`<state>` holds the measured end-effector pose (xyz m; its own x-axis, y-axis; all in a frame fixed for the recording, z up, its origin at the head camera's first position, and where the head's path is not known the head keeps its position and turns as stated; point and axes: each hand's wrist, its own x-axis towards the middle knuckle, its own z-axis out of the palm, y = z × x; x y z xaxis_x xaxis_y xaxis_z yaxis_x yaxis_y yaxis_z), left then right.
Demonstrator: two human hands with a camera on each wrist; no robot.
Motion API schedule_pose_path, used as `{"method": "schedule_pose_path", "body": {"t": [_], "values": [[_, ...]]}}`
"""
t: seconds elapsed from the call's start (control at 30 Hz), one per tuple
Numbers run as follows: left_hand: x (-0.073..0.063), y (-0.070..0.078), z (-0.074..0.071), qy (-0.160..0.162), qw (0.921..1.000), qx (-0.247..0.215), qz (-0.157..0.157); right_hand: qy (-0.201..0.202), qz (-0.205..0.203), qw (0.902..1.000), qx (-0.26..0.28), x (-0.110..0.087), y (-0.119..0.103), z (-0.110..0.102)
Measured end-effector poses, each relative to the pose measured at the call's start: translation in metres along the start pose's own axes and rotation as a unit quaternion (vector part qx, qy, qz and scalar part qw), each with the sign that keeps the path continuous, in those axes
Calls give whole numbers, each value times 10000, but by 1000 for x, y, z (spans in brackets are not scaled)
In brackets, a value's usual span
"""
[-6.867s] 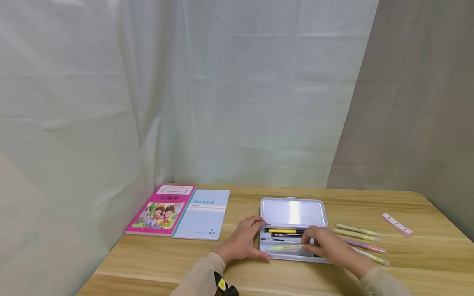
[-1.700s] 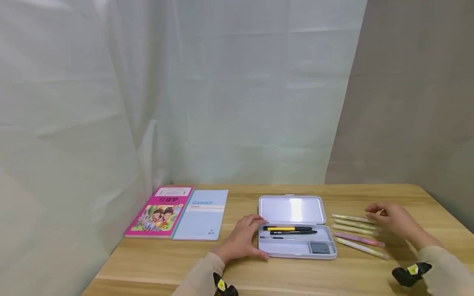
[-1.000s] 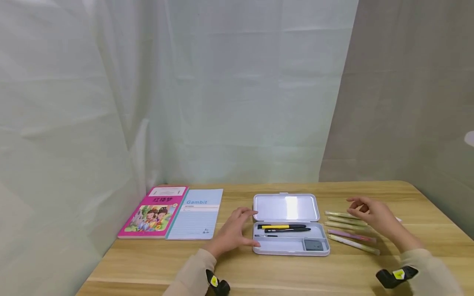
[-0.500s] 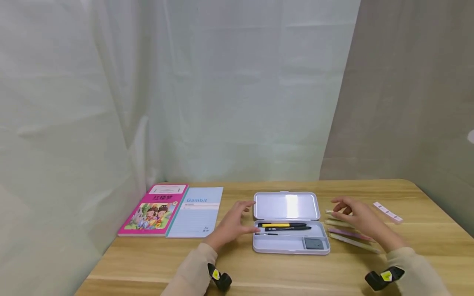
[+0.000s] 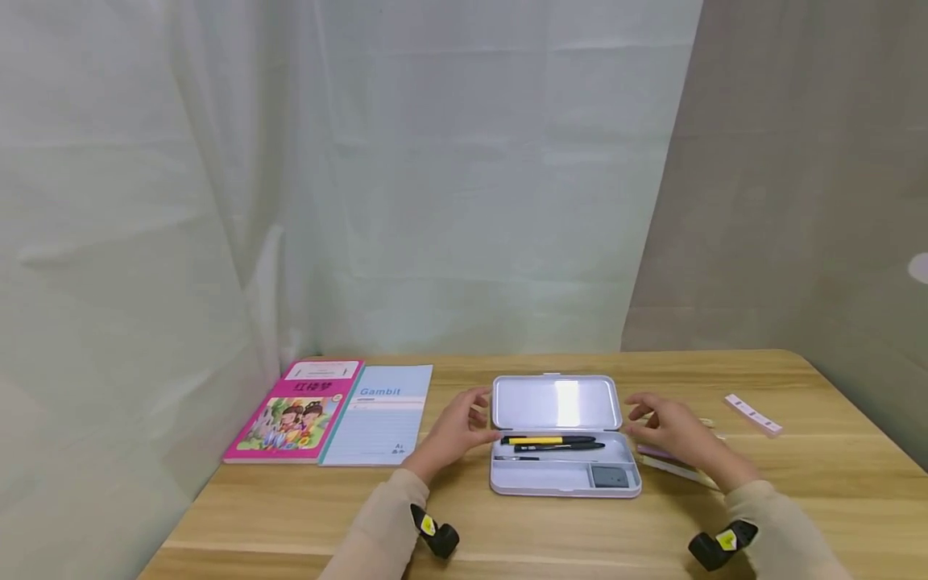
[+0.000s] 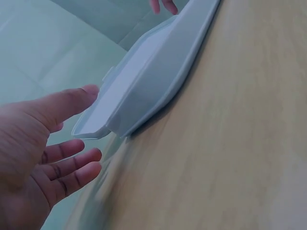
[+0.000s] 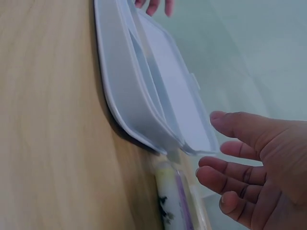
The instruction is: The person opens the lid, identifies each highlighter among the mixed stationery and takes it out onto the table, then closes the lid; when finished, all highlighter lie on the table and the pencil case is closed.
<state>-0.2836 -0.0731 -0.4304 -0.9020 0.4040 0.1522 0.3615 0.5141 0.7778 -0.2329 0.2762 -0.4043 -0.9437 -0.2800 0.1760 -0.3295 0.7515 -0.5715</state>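
A white pencil case (image 5: 540, 480) lies on the table with its lid (image 5: 532, 403) tipped back. Inside are a yellow-and-black pen (image 5: 540, 441), a black pen (image 5: 561, 447), a thin dark-ended stick (image 5: 516, 458) and a grey eraser (image 5: 609, 477) in the small compartment. My left hand (image 5: 453, 431) is beside the left end, fingers spread; in the left wrist view its thumb overlaps the lid's corner. My right hand (image 5: 674, 435) hovers off the right end, fingers loosely bent and holding nothing. Beneath it several capped pens (image 5: 681, 470) lie partly hidden.
A pink picture-cover book (image 5: 293, 415) and a pale blue notebook (image 5: 380, 415) lie side by side at the left. Behind the right hand rests a pink-and-white strip (image 5: 754, 414). Curtains (image 5: 471, 201) hang behind the wooden table (image 5: 507, 540).
A yellow highlighter, earlier held over the case, has joined the pens at right. My right hand has since come back left, near the case. My left hand has eased off the case's left edge.
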Motion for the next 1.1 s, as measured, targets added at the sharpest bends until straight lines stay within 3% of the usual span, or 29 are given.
{"method": "schedule_pose_path", "body": {"t": [0.47, 0.83, 1.1], "values": [[4, -4, 8, 260, 9956, -824, -369, -90, 327, 9994, -15, 4, 1, 15], [7, -6, 14, 235, 9950, -924, -294, 76, 243, 9997, 1, 3, 3, 21], [6, -9, 16, 144, 9939, -1017, -404, 136, 175, 9997, 92, 3, 4, 23]]}}
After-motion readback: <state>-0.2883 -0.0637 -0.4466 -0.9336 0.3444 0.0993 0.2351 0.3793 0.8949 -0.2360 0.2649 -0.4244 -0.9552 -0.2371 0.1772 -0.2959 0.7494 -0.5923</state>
